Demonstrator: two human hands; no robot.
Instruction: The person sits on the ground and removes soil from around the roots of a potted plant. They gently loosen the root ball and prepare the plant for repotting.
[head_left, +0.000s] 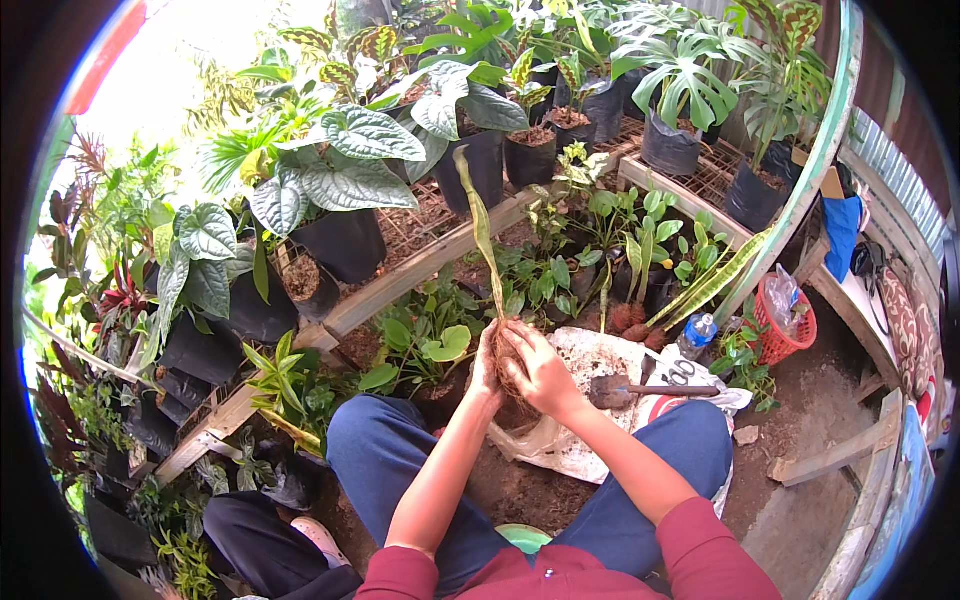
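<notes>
Both of my hands are cupped around a brown fibrous root ball (510, 366), held above the ground between my knees. My left hand (486, 364) presses its left side, and my right hand (536, 367) covers its right side with fingers spread over it. A single long, narrow snake plant leaf (484, 232) rises upright from the ball, yellowish green and browned at the tip. Under and beyond my hands lies a soiled white sack (585, 352). On it rests a hand trowel (615, 391) with a long brown handle.
Several coir-wrapped root balls (626, 319) with snake plant leaves (712, 277) lie past the sack. A plastic bottle (697, 334) and a red basket (784, 322) stand to the right. A wooden-framed bench (420, 262) of potted plants curves ahead. Another person's dark-trousered leg (262, 540) is at lower left.
</notes>
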